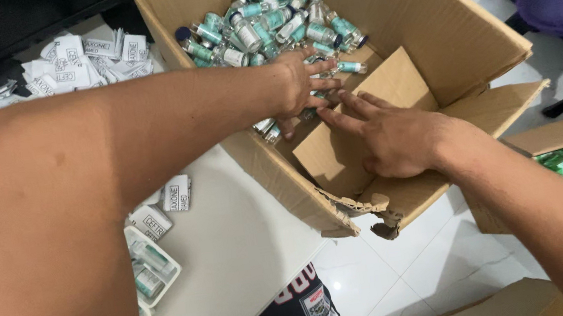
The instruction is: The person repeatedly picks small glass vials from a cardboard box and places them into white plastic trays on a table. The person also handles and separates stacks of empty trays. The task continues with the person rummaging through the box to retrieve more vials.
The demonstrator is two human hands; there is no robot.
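Left hand [296,82], fingers curled, rakes vials [263,25] in the box [424,20] overhanging the counter [236,252] edge; right hand [385,136] lies spread flat on the flap [339,150]. Best gather few vials, gently.

open brown carton [439,26], teal-labelled vials [262,21]

A makeshift packing room: a cardboard box [417,29] of small vials [262,21], folded leaflets [81,61] on a white table [236,252], tiled floor [400,273].
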